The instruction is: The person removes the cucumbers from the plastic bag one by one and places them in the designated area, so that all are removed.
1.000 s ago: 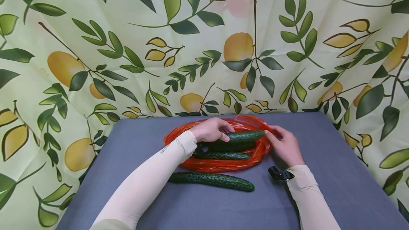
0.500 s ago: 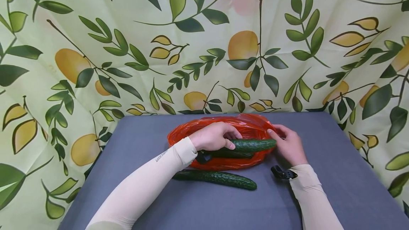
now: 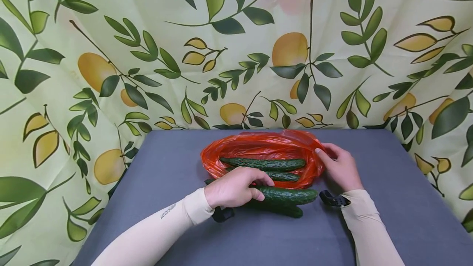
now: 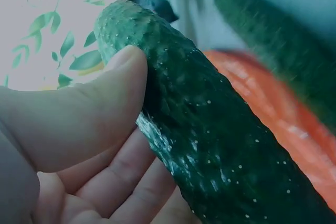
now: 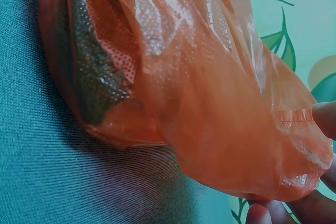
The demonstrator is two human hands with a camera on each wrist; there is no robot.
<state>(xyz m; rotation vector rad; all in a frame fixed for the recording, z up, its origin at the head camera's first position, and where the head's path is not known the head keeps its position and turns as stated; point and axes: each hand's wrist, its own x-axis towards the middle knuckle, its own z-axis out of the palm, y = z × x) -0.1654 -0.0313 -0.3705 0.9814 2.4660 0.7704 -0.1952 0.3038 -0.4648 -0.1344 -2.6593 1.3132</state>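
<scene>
My left hand (image 3: 236, 188) holds a dark green cucumber (image 3: 290, 195) in front of the bag, thumb on one side and fingers on the other. In the left wrist view that cucumber (image 4: 210, 124) runs diagonally, bumpy and shiny, pinched near one end. Just below it, partly covered, a second cucumber (image 3: 292, 209) lies on the table. The red plastic bag (image 3: 258, 139) is spread wide, with cucumbers (image 3: 266, 163) lying inside. At the bag's right edge my right hand (image 3: 341, 167) pinches the thin film; the right wrist view shows the bag (image 5: 220, 114) stretched toward the fingertips.
A grey cloth-covered table (image 3: 177, 147) carries everything. Behind it hangs a curtain (image 3: 236, 44) printed with leaves and fruit. Dark bands sit on both wrists, the right band (image 3: 334, 198) close to the table.
My left hand has lifted a cucumber out of the bag and brought it toward me, over the one on the table. The right hand keeps its grip on the bag's edge.
</scene>
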